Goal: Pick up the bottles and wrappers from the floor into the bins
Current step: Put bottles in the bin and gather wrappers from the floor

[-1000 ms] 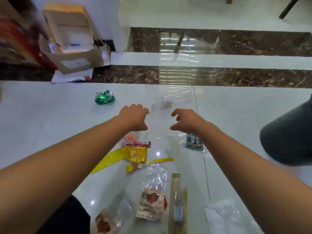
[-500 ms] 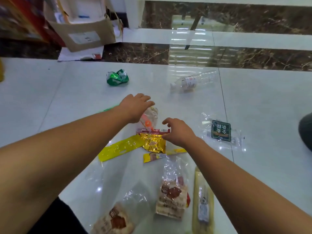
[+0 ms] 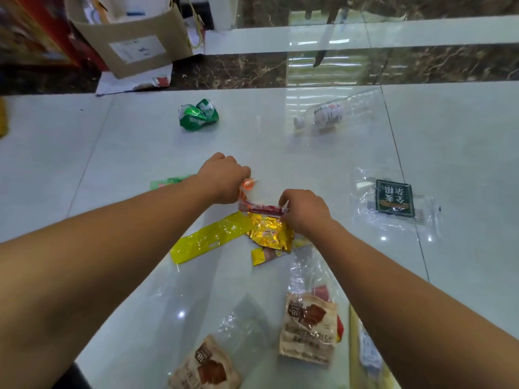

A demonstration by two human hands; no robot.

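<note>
The left hand [image 3: 224, 179] is curled over, gripping a clear orange-printed wrapper [image 3: 247, 185]. The right hand [image 3: 304, 210] pinches the right end of a red strip wrapper [image 3: 262, 208] lying on the floor [image 3: 140, 141], touching the crumpled gold wrapper [image 3: 269, 231]. A clear bottle [image 3: 328, 113] lies on its side at the far right.

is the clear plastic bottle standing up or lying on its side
Lying on its side: the clear plastic bottle rests lengthwise on the floor, its white cap pointing left.
</note>
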